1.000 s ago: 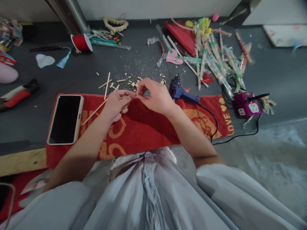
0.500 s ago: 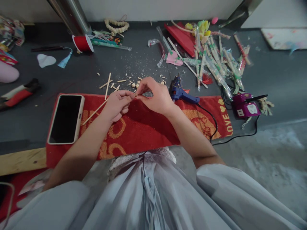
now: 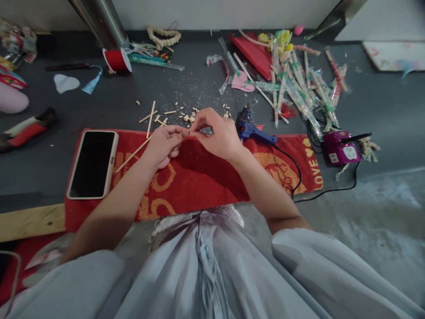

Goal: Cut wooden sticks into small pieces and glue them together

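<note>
Over the red towel [image 3: 206, 177], my left hand [image 3: 164, 146] and my right hand [image 3: 215, 135] meet at their fingertips. Both are pinched round a tiny piece, mostly hidden by the fingers, too small to name. Just beyond the fingers lie several small cut wooden bits [image 3: 189, 118] with pale crumbs scattered about. A thin wooden stick [image 3: 133, 156] rests on the towel by my left wrist, and shorter sticks [image 3: 151, 118] lie past that hand. To the right of my right hand a blue glue gun [image 3: 254, 130] lies at the towel's far edge.
A phone [image 3: 93, 164] lies on the towel's left end. Red-handled pliers [image 3: 28, 133] are at far left, near a red ribbon spool [image 3: 117, 60]. Wrapped sticks [image 3: 299, 84] pile up at back right, above a purple box [image 3: 341, 147]. The glue gun's black cord [image 3: 299, 166] trails over the towel.
Both hands stay pinched together in nearly the same place, with only slight finger shifts. The view drifts a little; the things on the table keep their places.
</note>
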Motion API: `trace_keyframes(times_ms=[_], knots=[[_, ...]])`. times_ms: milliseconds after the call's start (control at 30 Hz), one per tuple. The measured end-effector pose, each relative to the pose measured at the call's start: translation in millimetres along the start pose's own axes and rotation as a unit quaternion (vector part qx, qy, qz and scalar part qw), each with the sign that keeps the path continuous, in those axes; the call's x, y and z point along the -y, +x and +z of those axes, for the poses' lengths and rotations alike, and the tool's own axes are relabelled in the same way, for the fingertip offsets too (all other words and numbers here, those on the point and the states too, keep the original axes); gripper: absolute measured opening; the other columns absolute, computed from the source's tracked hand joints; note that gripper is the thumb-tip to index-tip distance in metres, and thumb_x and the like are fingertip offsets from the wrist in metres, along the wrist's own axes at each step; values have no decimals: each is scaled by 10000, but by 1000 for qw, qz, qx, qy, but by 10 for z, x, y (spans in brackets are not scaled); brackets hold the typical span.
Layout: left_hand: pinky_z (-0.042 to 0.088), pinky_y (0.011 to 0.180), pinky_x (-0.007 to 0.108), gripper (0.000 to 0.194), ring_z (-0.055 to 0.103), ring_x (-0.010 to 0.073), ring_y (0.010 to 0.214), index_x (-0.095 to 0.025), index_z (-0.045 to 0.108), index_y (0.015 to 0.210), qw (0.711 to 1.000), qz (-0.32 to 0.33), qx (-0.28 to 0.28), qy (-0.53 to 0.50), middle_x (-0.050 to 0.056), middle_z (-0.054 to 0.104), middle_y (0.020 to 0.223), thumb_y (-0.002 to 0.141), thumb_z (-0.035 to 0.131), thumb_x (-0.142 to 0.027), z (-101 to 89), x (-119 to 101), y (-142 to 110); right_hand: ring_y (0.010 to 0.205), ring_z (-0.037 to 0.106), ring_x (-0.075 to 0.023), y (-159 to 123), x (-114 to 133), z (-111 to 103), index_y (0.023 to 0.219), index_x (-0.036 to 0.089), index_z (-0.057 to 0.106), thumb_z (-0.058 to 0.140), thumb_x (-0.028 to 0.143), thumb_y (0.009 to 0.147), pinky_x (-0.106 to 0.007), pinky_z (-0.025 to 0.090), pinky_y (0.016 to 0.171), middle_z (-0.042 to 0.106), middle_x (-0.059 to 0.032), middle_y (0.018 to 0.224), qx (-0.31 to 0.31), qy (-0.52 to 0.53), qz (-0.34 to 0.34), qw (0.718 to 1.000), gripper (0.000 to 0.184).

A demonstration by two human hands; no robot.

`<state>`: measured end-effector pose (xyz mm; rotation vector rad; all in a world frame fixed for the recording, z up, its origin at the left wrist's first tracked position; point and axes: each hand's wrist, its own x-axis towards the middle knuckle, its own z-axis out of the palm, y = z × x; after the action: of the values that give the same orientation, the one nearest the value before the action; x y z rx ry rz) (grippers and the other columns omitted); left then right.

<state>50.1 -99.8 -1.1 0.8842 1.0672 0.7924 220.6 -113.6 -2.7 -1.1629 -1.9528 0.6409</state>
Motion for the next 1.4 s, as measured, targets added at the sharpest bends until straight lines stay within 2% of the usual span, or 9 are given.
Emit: trace_keyframes(times_ms=[167,400,733,1000,1167,1400], knots=[[143,348,157,230,208,-4,346,-143,602,716,1000,-4,-2,10,-105,353,435,637,805,-214,16,-15,-13,867,631,-131,3,7,-3,1025,215,519,509,179,826,-299,489,837,641,-2,909,1,-1,12,1000,202],[142,342,157,220,215,-1,342,-140,599,721,1000,0,1,8,-101,365,431,647,797,-201,10,-5,-8,838,618,-124,0,-7,-3,957,208,507,517,160,815,-292,483,824,639,0,884,-5,-10,-3,1000,150],[171,338,152,162,232,-4,328,-143,569,698,999,2,-16,32,-94,406,447,685,731,-141,15,0,0,765,609,-100,8,-117,77,946,199,490,516,158,821,-276,500,746,622,20,831,-34,4,-52,998,134],[151,327,144,252,221,-6,324,-146,555,681,1000,4,-7,-15,-104,392,410,626,801,-167,11,7,8,767,636,-97,13,-149,48,1003,196,522,552,189,831,-265,516,744,642,23,836,-48,48,-64,996,174],[152,328,136,312,213,-8,328,-152,545,691,1000,2,-8,-23,-119,359,406,605,839,-215,14,-5,-6,784,616,-108,37,-221,18,893,189,584,542,204,865,-283,493,766,657,1,848,-58,0,-102,993,52],[156,321,139,286,213,-5,323,-147,552,673,1000,6,0,-28,-113,369,396,608,828,-186,3,3,-10,772,573,-120,50,-229,46,834,179,572,528,164,884,-285,448,740,639,-12,809,-43,-27,-147,988,68]])
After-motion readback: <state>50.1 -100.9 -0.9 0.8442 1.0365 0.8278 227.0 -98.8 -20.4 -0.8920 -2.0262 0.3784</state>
